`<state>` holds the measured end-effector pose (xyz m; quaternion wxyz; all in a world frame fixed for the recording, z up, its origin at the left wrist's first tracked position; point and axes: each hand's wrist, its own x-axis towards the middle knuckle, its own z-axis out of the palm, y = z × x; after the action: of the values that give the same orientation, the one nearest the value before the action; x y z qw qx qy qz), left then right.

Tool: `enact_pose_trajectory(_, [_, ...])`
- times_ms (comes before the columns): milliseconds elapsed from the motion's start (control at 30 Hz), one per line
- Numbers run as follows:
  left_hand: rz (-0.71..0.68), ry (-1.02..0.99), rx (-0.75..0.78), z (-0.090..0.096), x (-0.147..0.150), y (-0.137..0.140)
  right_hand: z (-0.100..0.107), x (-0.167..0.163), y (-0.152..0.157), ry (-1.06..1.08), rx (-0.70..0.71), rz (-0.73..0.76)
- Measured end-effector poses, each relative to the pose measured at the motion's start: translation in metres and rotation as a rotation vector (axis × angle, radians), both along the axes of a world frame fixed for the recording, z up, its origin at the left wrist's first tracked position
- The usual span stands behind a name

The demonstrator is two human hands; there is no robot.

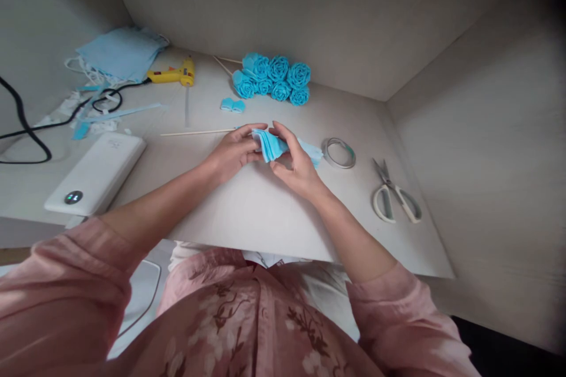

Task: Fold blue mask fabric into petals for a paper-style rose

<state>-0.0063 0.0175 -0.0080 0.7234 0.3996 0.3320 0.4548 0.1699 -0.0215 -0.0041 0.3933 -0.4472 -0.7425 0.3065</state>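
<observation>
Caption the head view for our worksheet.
Left hand and right hand hold layered blue fabric near ruffled blue fabric roses.

1 head-worn camera looks forward and down.

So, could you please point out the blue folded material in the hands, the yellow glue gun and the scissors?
Blue folded material (272,146): head view, on its pleated layers.
Yellow glue gun (171,75): head view, on the middle of its body.
Scissors (386,182): head view, around the pivot.
</observation>
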Motion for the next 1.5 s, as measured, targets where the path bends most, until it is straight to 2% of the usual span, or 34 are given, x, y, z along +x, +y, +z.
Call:
enact_pose_trajectory(233, [0.033,0.024,0.048,-0.004,0.001,0.001,-0.006,-0.001,0.000,-0.081,0.076,0.013])
enact_pose_trajectory(467, [0.030,0.130,0.021,0.001,0.001,-0.001,-0.014,-0.003,0.006,-0.119,0.101,-0.078])
enact_pose_trajectory(700, [0.054,0.175,0.074,0.001,0.005,-0.004,-0.011,-0.004,0.004,-0.097,0.102,-0.159])
enact_pose_trajectory(867, [-0.008,0.219,0.096,0.001,0.003,-0.005,-0.010,0.001,0.006,0.073,-0.016,-0.249])
enact_pose_trajectory(1000, [-0.046,0.242,0.118,0.002,0.003,-0.006,-0.015,0.006,0.012,0.184,-0.106,-0.241])
enact_pose_trajectory(1233, [0.086,0.357,0.250,0.000,0.001,-0.003,-0.016,0.005,0.012,0.252,-0.142,-0.167])
enact_pose_trajectory(1500, [0.101,0.254,0.162,-0.001,-0.001,-0.001,-0.018,0.004,0.014,0.257,-0.234,-0.129])
